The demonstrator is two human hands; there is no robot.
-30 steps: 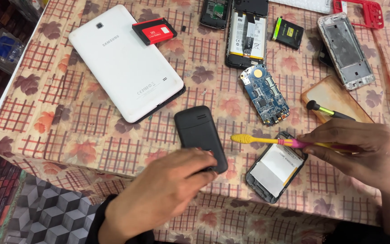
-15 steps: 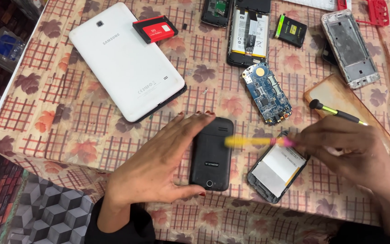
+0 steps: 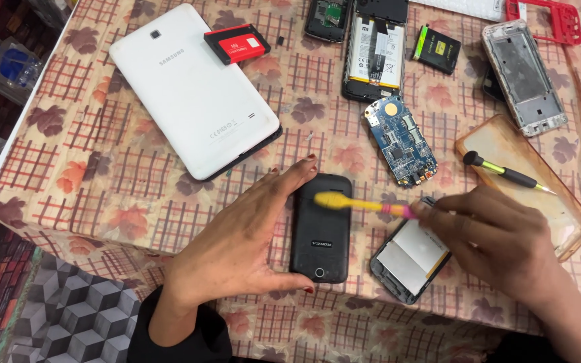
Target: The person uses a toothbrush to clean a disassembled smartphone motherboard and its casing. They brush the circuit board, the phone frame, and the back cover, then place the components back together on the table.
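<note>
Black phone back cover steadied by flat, spread left hand — right hand pinches blurred yellow brush, fingertips hidden.

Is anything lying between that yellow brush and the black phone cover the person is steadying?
Nothing visible does. The yellow brush in the right hand hangs right over the black phone cover, which the left hand steadies along its left edge. The open phone lies to its right, clear.

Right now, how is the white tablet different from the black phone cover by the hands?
The white tablet is much bigger than the black phone cover. The tablet lies slanted with nobody touching it; the cover lies straight, steadied by the left hand, with the right hand's yellow brush over it. Both lie back-up on the table.
</note>
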